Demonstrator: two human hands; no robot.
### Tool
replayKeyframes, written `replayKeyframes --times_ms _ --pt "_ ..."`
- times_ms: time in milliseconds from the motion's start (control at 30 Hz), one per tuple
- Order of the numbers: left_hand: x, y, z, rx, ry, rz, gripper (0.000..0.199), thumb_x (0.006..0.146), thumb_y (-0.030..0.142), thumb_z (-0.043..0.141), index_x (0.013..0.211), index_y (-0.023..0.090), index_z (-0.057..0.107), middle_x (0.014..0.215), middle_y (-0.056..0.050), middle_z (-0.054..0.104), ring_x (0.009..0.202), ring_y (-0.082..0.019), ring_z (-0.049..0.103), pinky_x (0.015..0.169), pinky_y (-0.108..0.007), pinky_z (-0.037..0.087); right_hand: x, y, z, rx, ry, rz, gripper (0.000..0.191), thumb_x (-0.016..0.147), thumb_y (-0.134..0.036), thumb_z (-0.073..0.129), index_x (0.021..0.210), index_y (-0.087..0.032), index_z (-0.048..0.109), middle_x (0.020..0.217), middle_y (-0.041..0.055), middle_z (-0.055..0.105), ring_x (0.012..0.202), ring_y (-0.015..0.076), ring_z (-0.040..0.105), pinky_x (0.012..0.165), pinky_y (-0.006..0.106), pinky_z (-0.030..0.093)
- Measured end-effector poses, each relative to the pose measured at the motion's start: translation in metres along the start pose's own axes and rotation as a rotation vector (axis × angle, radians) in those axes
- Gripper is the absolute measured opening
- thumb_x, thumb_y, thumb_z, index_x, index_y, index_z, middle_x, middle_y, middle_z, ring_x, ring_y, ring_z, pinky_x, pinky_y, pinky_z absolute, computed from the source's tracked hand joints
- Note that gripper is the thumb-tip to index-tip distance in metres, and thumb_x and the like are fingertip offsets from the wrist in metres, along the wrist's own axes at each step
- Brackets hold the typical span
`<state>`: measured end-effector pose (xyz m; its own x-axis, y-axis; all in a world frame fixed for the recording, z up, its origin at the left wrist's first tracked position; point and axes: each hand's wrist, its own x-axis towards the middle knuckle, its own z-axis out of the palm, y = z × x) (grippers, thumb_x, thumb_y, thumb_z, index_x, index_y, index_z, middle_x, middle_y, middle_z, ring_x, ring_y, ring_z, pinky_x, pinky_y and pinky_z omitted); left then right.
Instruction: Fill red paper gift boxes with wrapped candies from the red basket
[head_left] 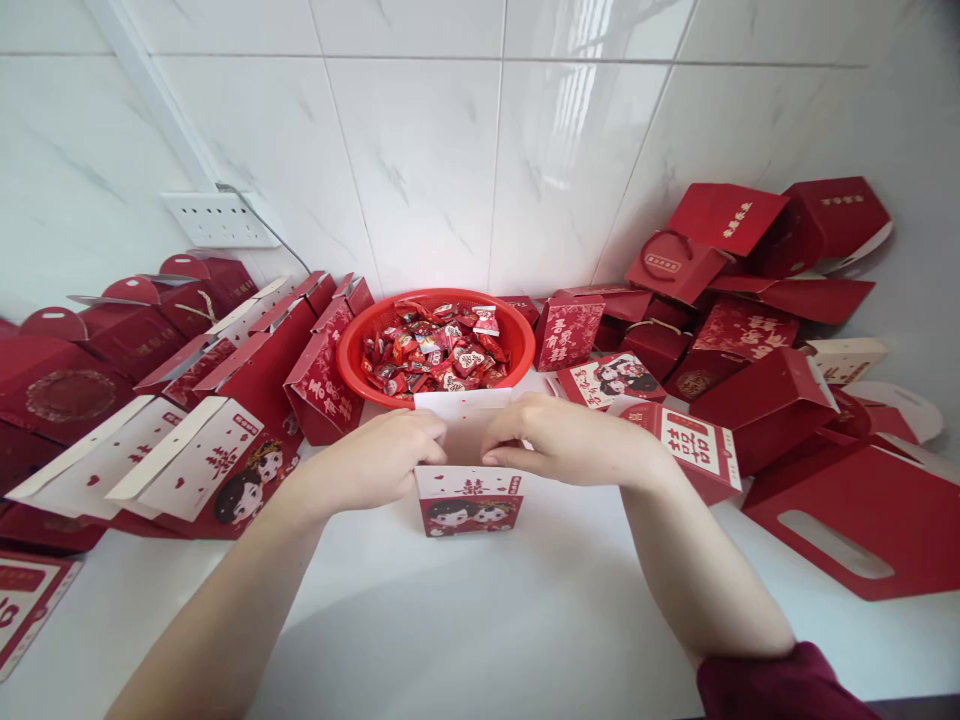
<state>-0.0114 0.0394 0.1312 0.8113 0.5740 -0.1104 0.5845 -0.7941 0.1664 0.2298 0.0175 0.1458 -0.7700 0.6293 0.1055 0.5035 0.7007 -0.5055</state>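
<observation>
A small red and white paper gift box (471, 512) stands upright on the white table, its top open and its back flap raised. Two cartoon figures are printed on its front. At the left side of the opening, my left hand (394, 455) is closed on the box's edge, fingertips partly hidden inside. Opposite it, my right hand (562, 440) has its fingers curled round the right edge, with the thumb near the front rim. Just behind the box is a red plastic basket (352, 375) full of wrapped candies (442, 345).
Several red and white gift boxes (225, 455) stand in rows at the left. More red boxes (772, 410) lie piled at the right, with a large one (862, 520) nearest the front. A socket panel (219, 220) with a cable is on the tiled wall.
</observation>
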Motion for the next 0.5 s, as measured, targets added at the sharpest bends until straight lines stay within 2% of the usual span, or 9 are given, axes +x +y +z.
replayKeyframes --times_ms 67,133,200,233,267,300,333,400,500 --pt "0.002 -0.002 -0.002 -0.011 0.009 0.009 0.025 0.067 -0.002 0.042 0.062 0.016 0.058 0.077 -0.003 0.055 0.072 -0.017 0.052 0.062 -0.028 0.035 0.007 0.001 -0.013 0.103 0.054 -0.059 0.020 0.096 -0.023 0.052 0.094 -0.018 0.071 0.090 0.0012 0.073 0.077 0.0122 0.062 0.073 0.025 0.045" --pt "0.002 0.001 -0.002 0.000 0.016 0.017 0.024 0.067 -0.002 0.043 0.062 0.016 0.059 0.076 -0.003 0.056 0.071 -0.017 0.051 0.062 -0.029 0.036 0.018 0.008 -0.024 0.162 0.179 -0.065 0.021 0.096 -0.029 0.052 0.095 -0.018 0.070 0.092 0.0019 0.073 0.081 0.0127 0.063 0.075 0.025 0.046" --pt "0.000 0.008 -0.001 0.029 0.019 0.004 0.023 0.067 -0.002 0.044 0.061 0.016 0.057 0.073 -0.002 0.054 0.070 -0.017 0.049 0.061 -0.029 0.034 0.035 0.023 -0.031 0.174 0.297 0.005 0.028 0.098 -0.035 0.048 0.096 -0.016 0.069 0.094 0.0039 0.073 0.084 0.0136 0.064 0.078 0.026 0.047" --pt "-0.001 0.013 0.000 0.045 0.020 -0.010 0.023 0.067 -0.003 0.045 0.061 0.016 0.057 0.073 -0.002 0.054 0.070 -0.017 0.048 0.061 -0.030 0.033 0.045 0.033 -0.031 0.150 0.307 0.067 0.033 0.099 -0.037 0.044 0.098 -0.015 0.069 0.095 0.0052 0.073 0.086 0.0140 0.065 0.079 0.026 0.047" --pt "-0.003 0.018 0.000 0.056 0.020 -0.031 0.024 0.068 -0.003 0.045 0.061 0.016 0.058 0.074 -0.002 0.055 0.072 -0.018 0.049 0.060 -0.030 0.032 0.056 0.043 -0.029 0.100 0.286 0.144 0.036 0.100 -0.036 0.041 0.100 -0.014 0.069 0.097 0.0068 0.074 0.087 0.0142 0.066 0.079 0.026 0.047" --pt "-0.004 0.024 0.001 0.058 0.012 -0.058 0.025 0.070 -0.003 0.045 0.063 0.017 0.060 0.075 -0.003 0.056 0.073 -0.019 0.049 0.060 -0.030 0.031 0.067 0.053 -0.026 0.014 0.199 0.235 0.038 0.100 -0.032 0.038 0.099 -0.013 0.070 0.098 0.0083 0.074 0.089 0.0145 0.066 0.079 0.025 0.047" --pt "-0.004 0.028 0.000 0.049 -0.001 -0.087 0.026 0.072 -0.002 0.046 0.065 0.017 0.063 0.077 -0.003 0.057 0.075 -0.019 0.050 0.060 -0.030 0.031 0.078 0.062 -0.021 -0.074 0.050 0.313 0.038 0.099 -0.030 0.038 0.098 -0.013 0.072 0.100 0.0090 0.075 0.089 0.0151 0.067 0.077 0.024 0.047" --pt "-0.004 0.034 -0.002 0.015 -0.026 -0.132 0.027 0.076 -0.001 0.046 0.068 0.017 0.064 0.079 -0.003 0.059 0.078 -0.020 0.053 0.060 -0.030 0.031 0.097 0.076 -0.010 -0.164 -0.124 0.376 0.034 0.094 -0.032 0.048 0.088 -0.012 0.075 0.095 0.0117 0.076 0.084 0.0190 0.068 0.070 0.026 0.047" --pt "-0.003 0.035 -0.005 -0.007 -0.027 -0.142 0.025 0.078 0.001 0.049 0.060 0.015 0.057 0.076 -0.004 0.057 0.078 -0.020 0.052 0.060 -0.031 0.030 0.116 0.084 0.005 -0.221 -0.252 0.372 0.036 0.091 -0.037 0.054 0.077 -0.012 0.075 0.089 0.0137 0.076 0.078 0.0223 0.069 0.063 0.028 0.046"
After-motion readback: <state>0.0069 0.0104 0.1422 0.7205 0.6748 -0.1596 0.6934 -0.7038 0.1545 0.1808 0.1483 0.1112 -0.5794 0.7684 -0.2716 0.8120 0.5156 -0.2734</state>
